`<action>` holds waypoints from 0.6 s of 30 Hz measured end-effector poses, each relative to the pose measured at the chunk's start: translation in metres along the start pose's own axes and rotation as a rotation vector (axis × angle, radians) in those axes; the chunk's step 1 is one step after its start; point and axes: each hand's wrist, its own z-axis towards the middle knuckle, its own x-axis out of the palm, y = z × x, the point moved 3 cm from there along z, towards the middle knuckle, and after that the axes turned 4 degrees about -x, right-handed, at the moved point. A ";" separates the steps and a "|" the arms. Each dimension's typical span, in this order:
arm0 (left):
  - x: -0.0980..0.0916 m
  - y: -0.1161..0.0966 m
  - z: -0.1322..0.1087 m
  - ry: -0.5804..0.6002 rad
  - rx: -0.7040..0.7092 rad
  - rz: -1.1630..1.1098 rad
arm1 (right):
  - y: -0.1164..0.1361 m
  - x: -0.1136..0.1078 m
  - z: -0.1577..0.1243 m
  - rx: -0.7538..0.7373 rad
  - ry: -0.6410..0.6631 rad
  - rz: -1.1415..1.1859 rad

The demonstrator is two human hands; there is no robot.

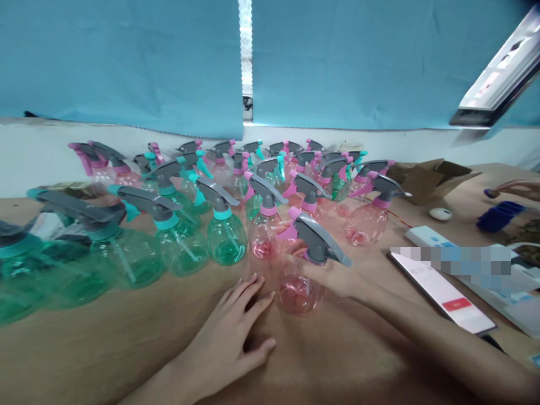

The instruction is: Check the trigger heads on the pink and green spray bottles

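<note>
Head view: one wooden table (105, 349) carries a dense group of spray bottles, each with a grey trigger head. The total is above twenty. An exact count cannot be given because the rear rows overlap and blur.

1. Nearest row, left side: four green bottles (226, 239) stand upright side by side.
2. To their right, one standing pink bottle (264, 239) is just beside the last green one.
3. Rear rows: mixed pink and green bottles, closely packed.

Hands of the person: two.
- Right hand (333, 278): fingers closed around the neck and shoulder of one pink spray bottle (297, 292), just under its trigger head. This bottle sits at the front edge of the group, nearest the person, and leans slightly.
- Left hand (232, 332): palm down on the table, fingers loosely spread and holding nothing. Its fingertips are just beside the base of the held bottle.

Right of the bottles:
- one phone (442, 289) with a lit white screen, lying flat
- one small white oval object (440, 214)
- one open cardboard box (426, 177)
- one blue object (500, 216)

One hand of another person (521, 188) rests at the far right edge.
</note>
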 end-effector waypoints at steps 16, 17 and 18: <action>-0.002 -0.002 0.000 -0.017 0.001 -0.014 | 0.015 -0.009 0.001 -0.115 -0.102 -0.126; -0.003 -0.002 0.001 -0.021 0.003 -0.016 | 0.013 -0.008 0.002 -0.105 -0.069 -0.098; -0.003 -0.002 0.001 -0.024 0.004 -0.017 | 0.011 -0.007 0.002 -0.097 -0.039 -0.071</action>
